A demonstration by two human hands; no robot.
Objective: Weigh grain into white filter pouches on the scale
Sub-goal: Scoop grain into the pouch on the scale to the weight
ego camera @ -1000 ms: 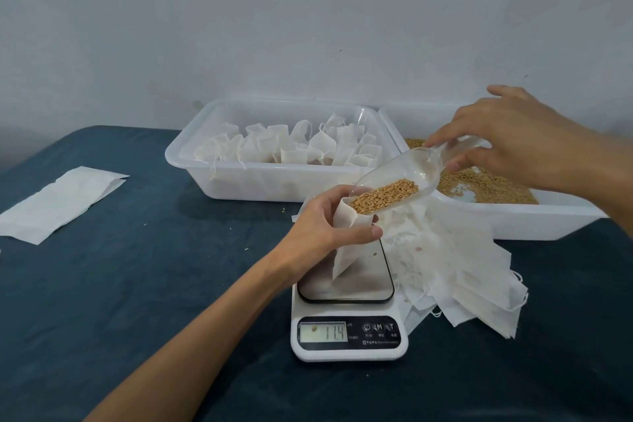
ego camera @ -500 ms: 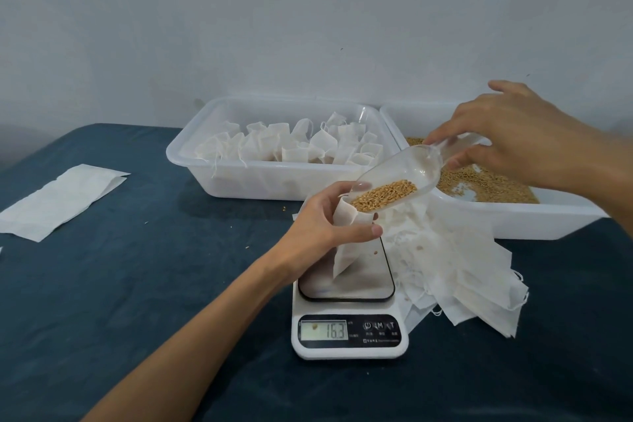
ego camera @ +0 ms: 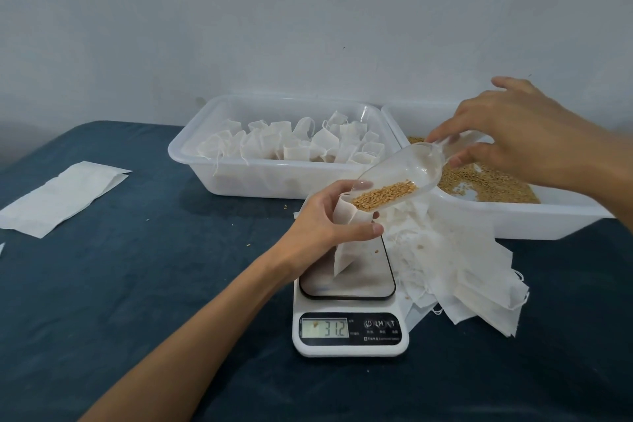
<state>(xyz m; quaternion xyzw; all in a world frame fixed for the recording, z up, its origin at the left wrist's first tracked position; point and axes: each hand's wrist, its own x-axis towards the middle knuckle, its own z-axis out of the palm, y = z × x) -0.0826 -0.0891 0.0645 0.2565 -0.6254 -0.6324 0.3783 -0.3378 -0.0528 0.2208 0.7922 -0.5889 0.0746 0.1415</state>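
- Left hand (ego camera: 327,221) grips white filter pouch (ego camera: 346,236) open, its bottom resting on scale (ego camera: 349,305).
- Right hand (ego camera: 513,134) pinches clear scoop (ego camera: 407,169) handle, tilted, grain (ego camera: 383,195) at pouch mouth.
- Display (ego camera: 325,328) reads 31.2, up from 16.3.
- Hands and scoop unmoved.

A folded white sheet (ego camera: 63,199), perhaps paper or filter cloth, lies flat at the left of the dark blue surface (ego camera: 137,284), well apart from everything else. Behind the surface stands a plain pale wall (ego camera: 308,17).
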